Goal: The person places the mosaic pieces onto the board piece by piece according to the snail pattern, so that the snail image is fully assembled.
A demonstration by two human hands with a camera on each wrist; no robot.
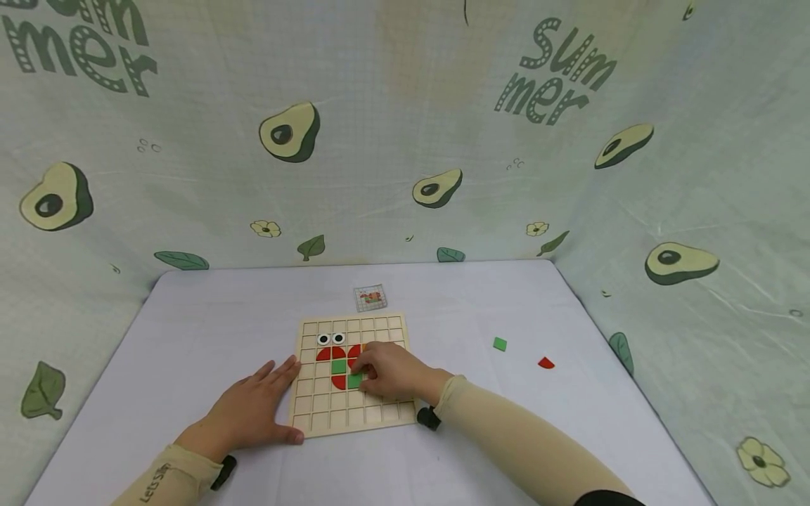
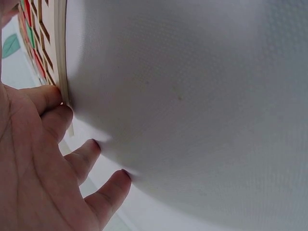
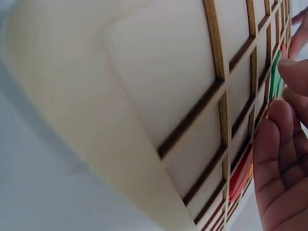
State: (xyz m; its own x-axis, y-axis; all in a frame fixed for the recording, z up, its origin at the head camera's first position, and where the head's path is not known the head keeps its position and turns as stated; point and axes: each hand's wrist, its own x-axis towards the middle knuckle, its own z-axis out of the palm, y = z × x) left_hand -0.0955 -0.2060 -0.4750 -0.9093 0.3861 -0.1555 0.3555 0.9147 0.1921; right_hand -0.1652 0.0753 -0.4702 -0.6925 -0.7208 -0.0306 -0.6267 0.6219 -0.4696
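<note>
A wooden grid board (image 1: 319, 416) lies on the table. In its cells are two eye discs (image 1: 324, 339), several red quarter-round tiles (image 1: 339, 381) and a green square tile (image 1: 339, 366). My left hand (image 1: 253, 406) lies with spread fingers along the board's left side, fingertips and thumb at its edge; the left wrist view shows fingers (image 2: 50, 98) against the board's side. My right hand (image 1: 392, 371) reaches over the board, thumb and index finger on either side of another green square tile (image 1: 354, 381). Its curled fingers partly hide nearby red and orange tiles.
A small picture card (image 1: 370, 298) with a coloured figure lies behind the board. To the right, a loose green square tile (image 1: 500, 344) and a red quarter-round tile (image 1: 546, 363) lie on the white tabletop (image 1: 474, 457). Patterned cloth (image 1: 373, 84) hangs around the table.
</note>
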